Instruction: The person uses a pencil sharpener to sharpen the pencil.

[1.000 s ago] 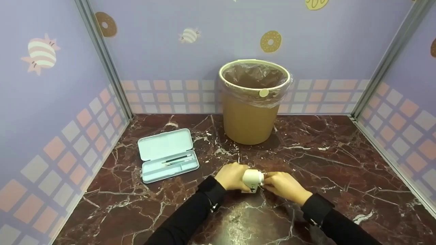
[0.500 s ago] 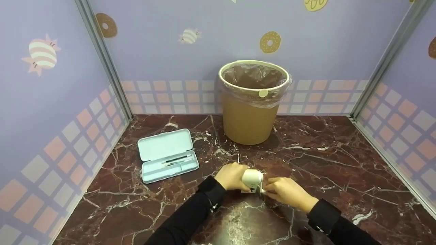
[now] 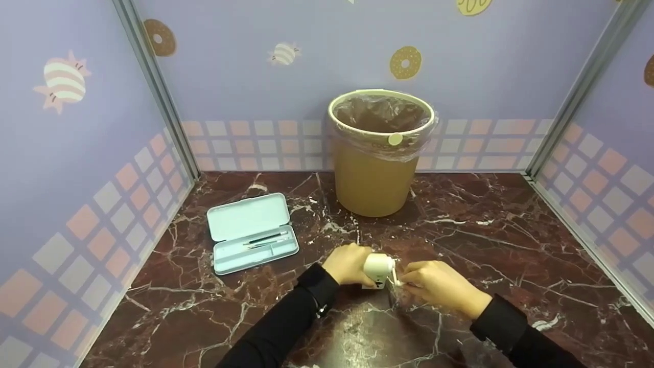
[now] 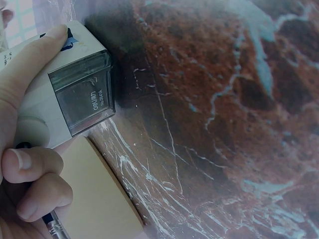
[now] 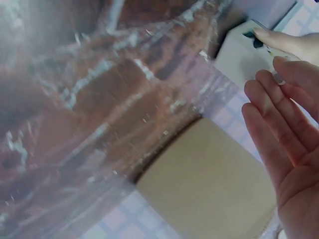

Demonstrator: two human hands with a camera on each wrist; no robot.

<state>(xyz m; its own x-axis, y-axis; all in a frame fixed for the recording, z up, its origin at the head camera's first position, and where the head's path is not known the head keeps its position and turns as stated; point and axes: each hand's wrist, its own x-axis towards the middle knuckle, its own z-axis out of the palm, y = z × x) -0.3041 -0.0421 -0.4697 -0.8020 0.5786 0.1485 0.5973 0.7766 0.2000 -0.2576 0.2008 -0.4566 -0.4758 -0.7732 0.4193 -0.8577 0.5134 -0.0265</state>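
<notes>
A white desktop pencil sharpener (image 3: pixel 378 272) with a clear dark shavings drawer (image 4: pixel 84 94) sits on the marble-patterned table. My left hand (image 3: pixel 349 265) grips its body. In the left wrist view, fingers of this hand also curl round a dark pencil (image 4: pixel 48 219) with a metal ferrule, at the sharpener's round end; its tip is hidden. On the opposite side, my right hand (image 3: pixel 434 283) pinches the small white crank handle (image 3: pixel 398 282). The right wrist view shows the thumb and index finger at the knob (image 5: pixel 277 78), the other fingers loosely extended.
A light-blue pencil case (image 3: pixel 250 212) lies with its lid up at the left, with slim pencils (image 3: pixel 265 239) inside. Behind the sharpener stands a tan waste bin (image 3: pixel 375 179) lined with a clear bag. Patterned panels (image 3: pixel 245 92) enclose the back and sides.
My right hand has swung the crank handle round, shifting slightly toward me and to the right. The left hand and the sharpener have stayed in place.
</notes>
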